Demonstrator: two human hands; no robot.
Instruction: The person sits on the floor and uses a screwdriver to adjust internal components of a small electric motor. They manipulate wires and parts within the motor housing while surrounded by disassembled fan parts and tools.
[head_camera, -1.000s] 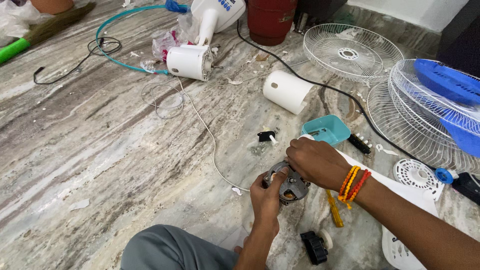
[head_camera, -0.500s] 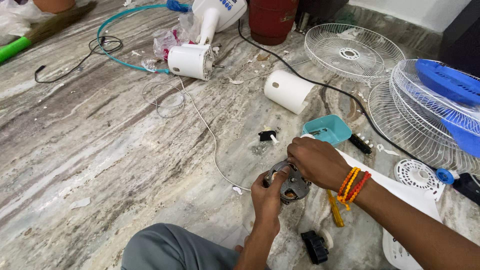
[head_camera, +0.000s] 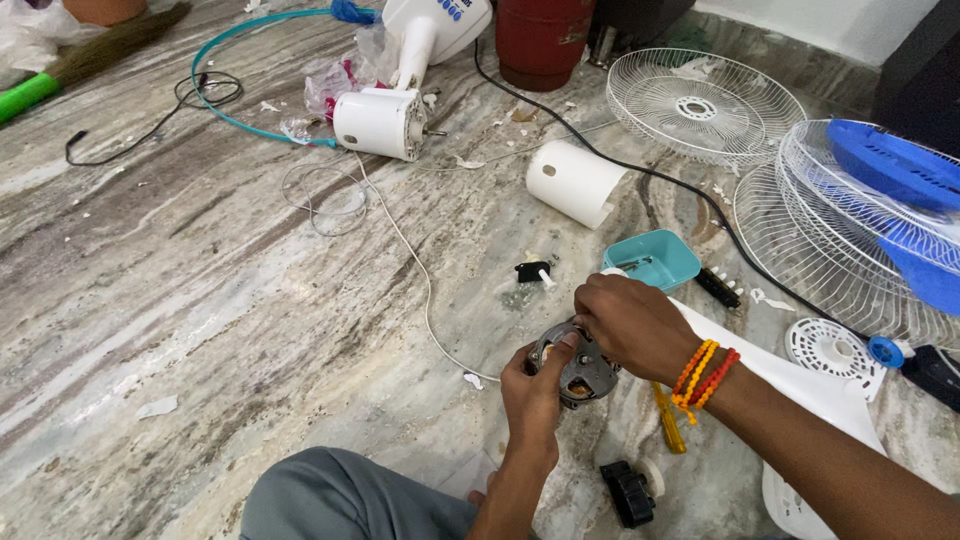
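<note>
Your left hand (head_camera: 535, 385) is gripping the round grey fan motor (head_camera: 578, 365) from below, thumb on its rim, just above the marble floor (head_camera: 200, 300). Your right hand (head_camera: 625, 320) is curling over its top, fingers pinching, beside the teal tray (head_camera: 652, 260).
</note>
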